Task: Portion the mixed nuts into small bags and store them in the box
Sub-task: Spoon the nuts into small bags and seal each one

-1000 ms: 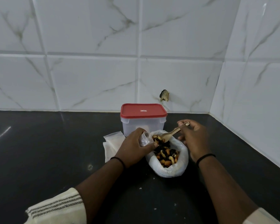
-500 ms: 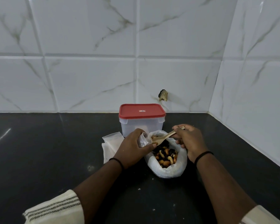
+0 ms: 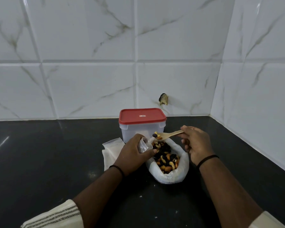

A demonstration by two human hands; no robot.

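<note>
left hand [image 3: 133, 153] pinches a small clear plastic bag [image 3: 145, 145], mouth tilted toward the spoon. right hand [image 3: 196, 143] grips the handle of a wooden spoon [image 3: 169, 135] loaded with mixed nuts, bowl hanging just beside the bag mouth, above the big white bag of nuts [image 3: 169, 163].

risks: bag mouth looks narrow and floppy, spoon bowl about as wide, heaped nuts could roll off the rim. most would drop back into the big bag below, some could bounce onto the countertop [image 3: 39, 162]. thin film may fold shut if the pinch loosens. big bag is soft-sided with a rolled rim, a nudge from the left wrist could slump it.

materials: nuts are mixed, pale curved cashews, orange-brown pieces, dark raisin-like bits, loose and dry. spoon is light matte wood. box [image 3: 142, 125] is translucent plastic, rectangular with rounded corners, red snap lid on, standing at the back edge of the countertop by the tiled wall, just behind the big bag. spare flat empty bags [image 3: 111, 148] lie left of it. countertop is glossy black stone with a few crumbs.
</note>
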